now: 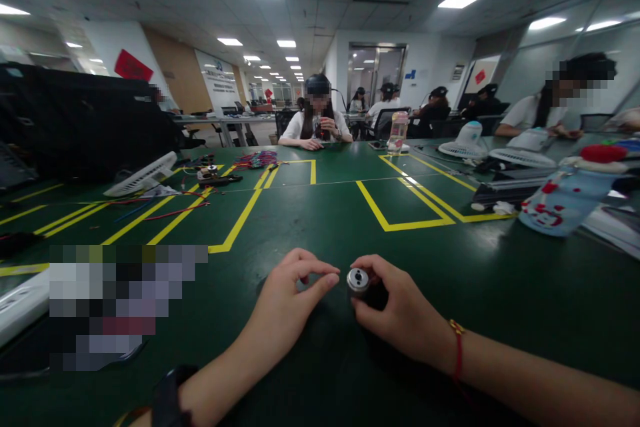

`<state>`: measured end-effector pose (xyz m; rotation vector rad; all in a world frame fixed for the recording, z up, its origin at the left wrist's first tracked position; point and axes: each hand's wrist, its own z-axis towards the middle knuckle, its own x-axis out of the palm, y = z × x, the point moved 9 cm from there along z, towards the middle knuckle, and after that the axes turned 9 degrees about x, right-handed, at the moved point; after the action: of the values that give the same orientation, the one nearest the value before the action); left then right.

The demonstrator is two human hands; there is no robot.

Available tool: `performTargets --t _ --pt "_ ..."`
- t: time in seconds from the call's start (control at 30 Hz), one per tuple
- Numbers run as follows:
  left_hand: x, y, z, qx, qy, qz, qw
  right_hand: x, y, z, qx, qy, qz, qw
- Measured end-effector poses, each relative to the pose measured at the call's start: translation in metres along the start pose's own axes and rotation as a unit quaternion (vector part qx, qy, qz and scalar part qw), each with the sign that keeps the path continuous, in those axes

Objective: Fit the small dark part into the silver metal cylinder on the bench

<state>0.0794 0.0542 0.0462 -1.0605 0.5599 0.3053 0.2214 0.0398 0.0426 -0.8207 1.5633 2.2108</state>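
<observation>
My right hand [400, 303] grips a small metal cylinder [358, 278], thumb and forefinger on either side of it. The cylinder stands upright, and its round silver top has a dark centre with small dark holes beside it. Its lower part is in shadow. Just left of it, my left hand [297, 287] is closed in a pinch, thumb tip against forefinger tip, apart from the cylinder. Whatever may be between those fingertips is too small to make out. Both hands are over the green table [310, 227].
At left are a white power strip [23, 303], a white fan [143, 177] and bundled coloured wires [256, 159]. A blue bottle [565, 200] and more fans [463, 143] stand at right. A pink bottle [398, 132] is farther back. A person [316, 123] sits opposite; another [540, 113] is at right.
</observation>
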Motion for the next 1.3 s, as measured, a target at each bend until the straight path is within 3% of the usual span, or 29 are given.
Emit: performTargets --t 0.2,0.4,0.57,0.63,0.73,0.87,1.0,1.07,1.17,1.2,1.3 --pt "0.027 0.011 -0.008 0.015 0.080 0.082 0.993 -0.001 -0.003 0.000 0.010 0.000 0.005 1.000" --pt "0.028 0.010 -0.008 0.015 0.074 0.120 0.990 0.002 -0.002 -0.002 0.003 0.003 0.002 1.000" --pt "0.021 0.007 -0.008 0.023 0.066 0.082 0.994 -0.004 -0.001 -0.002 -0.005 -0.024 -0.033 0.999" --pt "0.006 0.013 -0.008 0.009 0.040 0.063 0.997 -0.020 -0.008 0.004 0.010 -0.048 -0.066 0.997" --pt "-0.027 0.031 -0.006 -0.026 -0.022 0.066 0.997 -0.068 -0.036 0.020 0.064 -0.116 -0.144 0.981" --pt "-0.060 0.069 -0.006 -0.107 -0.091 0.041 0.989 -0.142 -0.088 0.034 0.145 -0.223 -0.302 0.915" --pt "-0.064 0.086 -0.006 -0.144 -0.121 -0.001 0.982 -0.166 -0.130 0.038 0.233 -0.207 -0.375 0.873" --pt "-0.062 0.085 -0.006 -0.146 -0.120 0.004 0.982 -0.162 -0.118 0.036 0.211 -0.229 -0.420 0.852" --pt "-0.061 0.083 -0.007 -0.156 -0.115 0.020 0.981 -0.125 -0.065 0.029 0.082 -0.252 -0.457 0.849" --pt "-0.061 0.083 -0.007 -0.155 -0.114 0.024 0.981 -0.103 -0.047 0.026 0.030 -0.223 -0.443 0.868" --pt "-0.060 0.081 -0.006 -0.142 -0.108 0.032 0.983 -0.024 -0.006 0.012 -0.094 -0.050 -0.361 0.927"
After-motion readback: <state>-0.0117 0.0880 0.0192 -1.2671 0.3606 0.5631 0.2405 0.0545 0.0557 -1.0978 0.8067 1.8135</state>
